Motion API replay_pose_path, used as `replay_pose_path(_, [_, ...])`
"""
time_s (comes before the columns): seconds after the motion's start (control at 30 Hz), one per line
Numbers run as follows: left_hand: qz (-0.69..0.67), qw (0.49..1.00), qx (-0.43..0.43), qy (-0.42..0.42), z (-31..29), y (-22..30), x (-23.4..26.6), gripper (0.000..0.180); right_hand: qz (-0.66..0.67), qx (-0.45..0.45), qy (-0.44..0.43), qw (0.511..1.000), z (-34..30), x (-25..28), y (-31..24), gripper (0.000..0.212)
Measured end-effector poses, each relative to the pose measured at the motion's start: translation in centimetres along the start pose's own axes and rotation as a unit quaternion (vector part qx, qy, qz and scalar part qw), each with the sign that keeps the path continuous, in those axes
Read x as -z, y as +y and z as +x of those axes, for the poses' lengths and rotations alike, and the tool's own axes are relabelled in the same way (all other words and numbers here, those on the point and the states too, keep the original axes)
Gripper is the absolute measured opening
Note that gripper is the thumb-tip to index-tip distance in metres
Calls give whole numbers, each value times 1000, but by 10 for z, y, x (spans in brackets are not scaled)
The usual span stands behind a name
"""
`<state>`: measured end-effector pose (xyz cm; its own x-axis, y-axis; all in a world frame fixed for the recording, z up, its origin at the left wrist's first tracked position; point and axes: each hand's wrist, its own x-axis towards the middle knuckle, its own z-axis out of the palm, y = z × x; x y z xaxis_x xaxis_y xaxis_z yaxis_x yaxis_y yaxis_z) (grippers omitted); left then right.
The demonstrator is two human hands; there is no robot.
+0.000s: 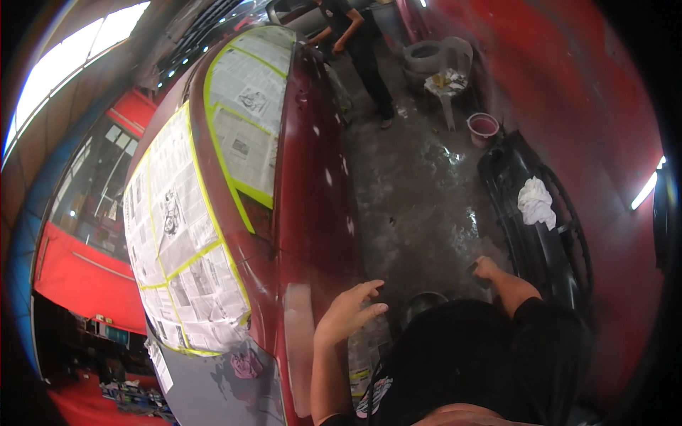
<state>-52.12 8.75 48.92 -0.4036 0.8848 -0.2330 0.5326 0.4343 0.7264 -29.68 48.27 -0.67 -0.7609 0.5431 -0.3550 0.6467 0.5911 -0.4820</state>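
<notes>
A dark red car, its glass covered with newspaper, stood at the person's left. A black bumper lay to the right, bearing a crumpled white cloth. Of the hands, the left hand, loosely open and empty, was near the car's side; the right hand was partly curled, its contents impossible to tell.

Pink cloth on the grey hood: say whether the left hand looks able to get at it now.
Probably yes: the left hand looks empty, the pink cloth lies uncovered on the grey hood, and nothing appears to stand between them, though a lean over the car may be needed.
</notes>
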Motion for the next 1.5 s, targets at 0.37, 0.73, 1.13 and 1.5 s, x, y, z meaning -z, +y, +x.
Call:
replay_pose_path(0.37, [-40,989,136,50,12,-259,-177,54,-4,46,36,998,24,-10,-11,54])
replay_pose_path(0.73, [-166,948,268,33,-80,-383,-328,44,-38,42,67,996,-3,0,-13,44])
replay_pose_path(1.13, [-146,932,317,92,-100,-360,-320,39,-11,28,54,998,-33,4,-40,42])
replay_pose_path(1.5, [-176,937,293,70,-101,-381,-323,39,-1,11,27,1000,-64,2,-33,47])
